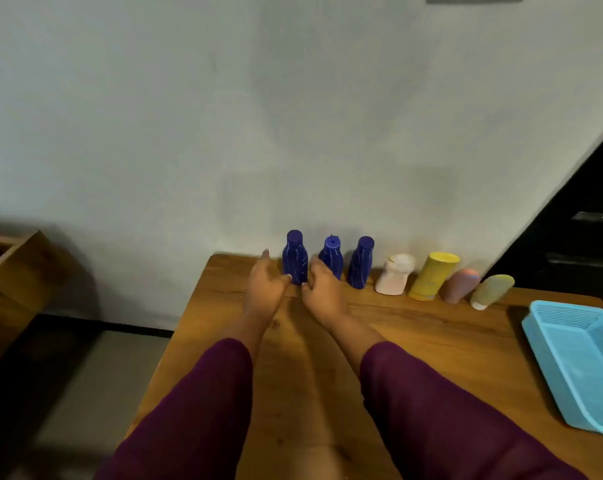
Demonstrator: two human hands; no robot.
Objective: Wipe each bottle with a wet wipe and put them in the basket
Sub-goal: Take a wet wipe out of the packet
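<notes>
**Hidden / cut off**
- Basket (pixel 577 358): R part runs out of frame; only part of the rim and floor shows.
- R hand (pixel 322 291) covers the lower body of bottle 2 (pixel 332 252).
- Picture is soft. Bottle labels are unreadable. Contact between the thumbs and bottle 1 (pixel 295 259) cannot be confirmed.
- Both forearms are covered by purple sleeves (pixel 196 410), cut off at the near edge.

**Position / axis**
- Seven containers stand in one row along the far edge of the worktop (pixel 414 358), against the wall (pixel 293 116).
- L to R: bottle 1, bottle 2, bottle 3 (pixel 360 263) (all dark blue), white bottle (pixel 395 273), yellow bottle (pixel 431 275), pink bottle (pixel 461 285), tube (pixel 492 291).
- Blue bottles: on their bases, caps up, long axis approx. vertical.
- The other four show tops leaning R. With the wide-angle lens, true tilt cannot be told.
- Tube: white end down on the worktop.
- Basket: light blue, near R on the worktop, long axis running near–far, well apart from both hands, near the tube.

**Hands**
- L hand (pixel 267 289): just L of bottle 1, fingers (pixel 265 254) straight and spread wide, thumb tip at the bottle's lower L side.
- R hand: just R of bottle 1, between bottles 1 and 2, fingers relaxed and wide, thumb at the bottle's base.
- Neither hand wraps the bottle.

**Other**
- Wooden unit (pixel 13 271) far L, off the worktop.
- Dark unit (pixel 587 237) far R.
</notes>
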